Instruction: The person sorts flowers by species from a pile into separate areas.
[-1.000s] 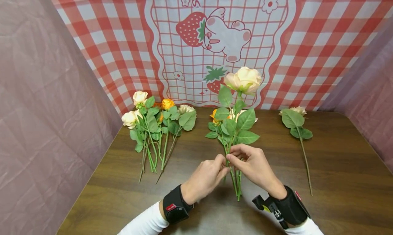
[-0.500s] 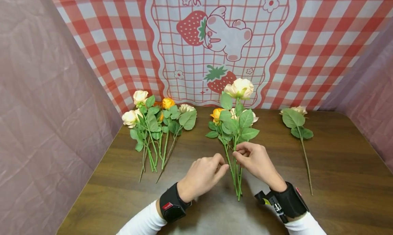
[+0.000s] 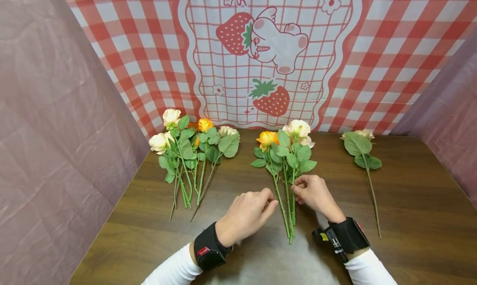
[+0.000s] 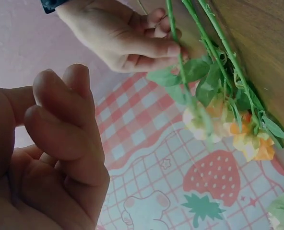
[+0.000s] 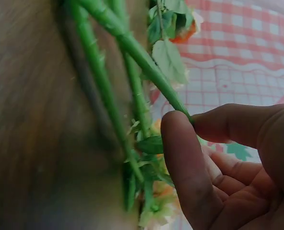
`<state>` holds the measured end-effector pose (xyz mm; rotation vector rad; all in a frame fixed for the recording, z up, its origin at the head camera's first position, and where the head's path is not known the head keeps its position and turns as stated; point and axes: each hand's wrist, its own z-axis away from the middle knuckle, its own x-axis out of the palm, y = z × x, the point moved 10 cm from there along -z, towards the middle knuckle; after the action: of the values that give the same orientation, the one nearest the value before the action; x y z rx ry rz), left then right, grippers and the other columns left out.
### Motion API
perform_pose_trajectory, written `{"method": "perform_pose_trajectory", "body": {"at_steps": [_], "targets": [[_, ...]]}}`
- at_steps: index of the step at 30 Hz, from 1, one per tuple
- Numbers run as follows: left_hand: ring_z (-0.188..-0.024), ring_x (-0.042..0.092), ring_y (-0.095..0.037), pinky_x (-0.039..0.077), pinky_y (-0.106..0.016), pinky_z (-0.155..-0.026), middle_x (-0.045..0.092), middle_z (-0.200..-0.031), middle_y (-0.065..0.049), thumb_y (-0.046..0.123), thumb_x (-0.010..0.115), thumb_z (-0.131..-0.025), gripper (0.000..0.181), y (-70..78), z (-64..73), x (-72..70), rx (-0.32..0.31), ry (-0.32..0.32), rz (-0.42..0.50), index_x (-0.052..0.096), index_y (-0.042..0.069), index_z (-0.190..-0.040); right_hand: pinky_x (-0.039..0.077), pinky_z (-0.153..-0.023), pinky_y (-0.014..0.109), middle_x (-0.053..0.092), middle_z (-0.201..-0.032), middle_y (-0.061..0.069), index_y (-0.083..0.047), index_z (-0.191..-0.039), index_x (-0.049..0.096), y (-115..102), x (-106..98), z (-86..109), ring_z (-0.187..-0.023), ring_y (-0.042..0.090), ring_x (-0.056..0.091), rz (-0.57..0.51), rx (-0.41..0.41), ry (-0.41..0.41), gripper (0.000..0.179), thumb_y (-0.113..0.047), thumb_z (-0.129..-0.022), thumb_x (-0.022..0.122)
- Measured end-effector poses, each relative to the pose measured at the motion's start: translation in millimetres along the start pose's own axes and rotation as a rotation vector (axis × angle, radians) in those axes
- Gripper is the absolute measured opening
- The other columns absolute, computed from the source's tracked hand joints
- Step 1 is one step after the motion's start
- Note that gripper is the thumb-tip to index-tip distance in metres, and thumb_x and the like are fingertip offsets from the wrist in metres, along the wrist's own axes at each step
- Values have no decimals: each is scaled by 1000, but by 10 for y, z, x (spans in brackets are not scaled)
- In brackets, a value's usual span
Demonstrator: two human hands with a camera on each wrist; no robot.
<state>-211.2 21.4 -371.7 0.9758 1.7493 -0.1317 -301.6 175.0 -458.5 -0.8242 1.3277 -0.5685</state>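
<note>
My right hand pinches the green stem of a cream rose between thumb and forefinger. In the right wrist view that stem slants above two other stems. Beside it on the table lie an orange rose and another pale rose, the latter partly hidden behind the held one. To the left of the stems hovers my left hand, holding nothing. Its fingers are loosely bent in the left wrist view.
A bunch of cream and orange roses lies on the left of the brown wooden table. A single pale flower with a long thin stem lies at the right. Behind the table hangs a red checked strawberry cloth.
The right hand has lowered the cream rose and shifted it right beside the other roses. The left hand has let go of the stems and drawn back left.
</note>
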Motion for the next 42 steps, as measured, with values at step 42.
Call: {"method": "perform_pose_trajectory", "body": {"at_steps": [42], "targets": [[-61, 65, -31, 50, -42, -49, 68, -76, -19, 6, 65, -88, 11, -1731, 187, -325, -591, -176, -211, 64, 0, -79, 44, -49, 25, 64, -60, 7, -3, -88, 70, -346, -186, 153, -51, 15, 58, 77, -103, 48, 13, -9, -92, 60]]}}
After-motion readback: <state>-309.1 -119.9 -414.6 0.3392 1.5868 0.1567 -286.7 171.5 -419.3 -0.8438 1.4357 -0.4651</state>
